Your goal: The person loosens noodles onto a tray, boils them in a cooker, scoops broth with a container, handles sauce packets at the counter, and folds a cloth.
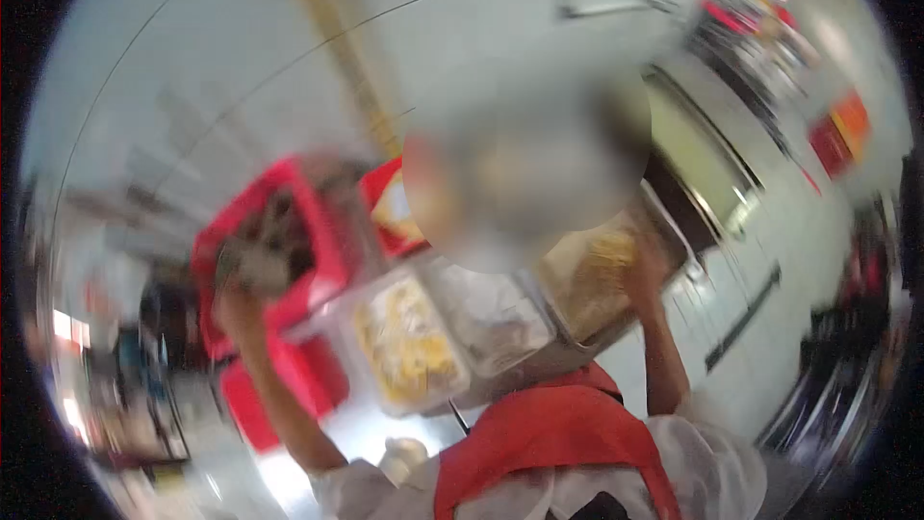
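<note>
My left hand (234, 300) reaches over the near left rim of a red plastic crate (332, 270). Inside the crate is a dark grey-green heap (265, 255), and the fingers are too smeared to show whether they hold any of it. On the other side, my right hand (647, 270) is at the right of a metal tray (568, 274). A yellow, noodle-like bundle (608, 255) touches its fingers, though motion blur hides the grip. Between my hands stand a clear tub (460, 380) of yellow and white pieces and another clear tub (534, 332) with whitish contents.
A red container (289, 390) sits below the crate, and a smaller red box (380, 183) stands behind the tubs. A large blurred patch (529, 164) covers the area beyond them. A yellow post (342, 48) rises at the back. My red apron (549, 438) is close to the tubs.
</note>
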Available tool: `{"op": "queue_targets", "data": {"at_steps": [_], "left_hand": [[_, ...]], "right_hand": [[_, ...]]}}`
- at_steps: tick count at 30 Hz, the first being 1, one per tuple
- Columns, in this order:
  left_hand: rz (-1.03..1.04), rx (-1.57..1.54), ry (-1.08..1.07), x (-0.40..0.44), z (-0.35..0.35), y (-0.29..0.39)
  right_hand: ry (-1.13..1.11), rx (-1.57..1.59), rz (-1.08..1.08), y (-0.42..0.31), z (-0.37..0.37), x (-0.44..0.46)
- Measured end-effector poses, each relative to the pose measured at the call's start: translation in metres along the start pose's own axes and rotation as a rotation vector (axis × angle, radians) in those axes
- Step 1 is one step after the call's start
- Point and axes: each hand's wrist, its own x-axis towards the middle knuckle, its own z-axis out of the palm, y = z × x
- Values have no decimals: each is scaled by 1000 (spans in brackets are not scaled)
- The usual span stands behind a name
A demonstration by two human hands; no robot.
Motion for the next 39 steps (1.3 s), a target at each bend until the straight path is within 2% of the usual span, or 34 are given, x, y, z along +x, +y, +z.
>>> {"op": "queue_targets", "data": {"at_steps": [1,4,6,7,8,10,11,12,14,16,17,19,22,23,25,26,28,31,33,34,35,37,38,39], "left_hand": [[-61,-219,38,-21,-30,23],[39,-228,126,-86,-74,31],[-24,-122,130,-129,-93,38],[-39,-61,159,-144,-96,43],[-227,-106,11,-164,-100,48],[-250,-89,-52,-196,-94,59],[-270,-66,-112,-210,-92,62],[-256,-81,-119,-223,-87,65],[-259,46,-73,-248,-72,73],[-252,46,-58,-260,-59,80],[-255,58,-49,-266,-57,85],[-251,12,-35,-270,-58,96],[-314,-6,-198,-281,-57,107],[-307,-11,-197,-287,-52,107],[-346,28,-196,-302,-33,103],[-334,24,-198,-307,-26,104],[-367,64,-197,-312,-17,105],[-427,62,-162,-310,-13,114],[-429,38,-153,-305,-13,119],[-455,65,-217,-302,-13,120],[-480,92,-282,-300,-12,121],[-434,119,-219,-305,0,114],[-449,137,-223,-304,0,115],[-462,156,-231,-304,0,116]], "right_hand": [[94,-32,-113,-24,-27,0],[-26,-267,-331,-18,-62,-17],[-23,-301,-439,-41,-90,-15],[-120,64,-414,-68,-108,-15],[-202,421,-369,-92,-126,-21],[-454,848,-228,-117,-148,-37],[-574,1253,-428,-133,-145,-48],[-787,1455,-584,-154,-150,-52],[-1411,1766,-781,-196,-161,-62],[-1590,1802,-749,-231,-164,-94],[-1475,2258,-906,-255,-155,-118],[-1284,2718,-1057,-262,-153,-128],[-1231,2515,-1067,-239,-164,-108],[-1393,2326,-1114,-232,-171,-95],[-1525,2122,-1152,-226,-174,-93],[-1337,2243,-1150,-227,-169,-103],[-1123,2352,-1152,-223,-169,-106],[-1245,2164,-1168,-214,-179,-94],[-1195,2237,-1119,-210,-186,-98],[-1172,2260,-1103,-207,-190,-96],[-1353,2102,-984,-195,-199,-87],[-1485,1765,-897,-177,-204,-70],[-1456,1595,-923,-168,-199,-58],[-1475,1320,-750,-149,-189,-46]]}}
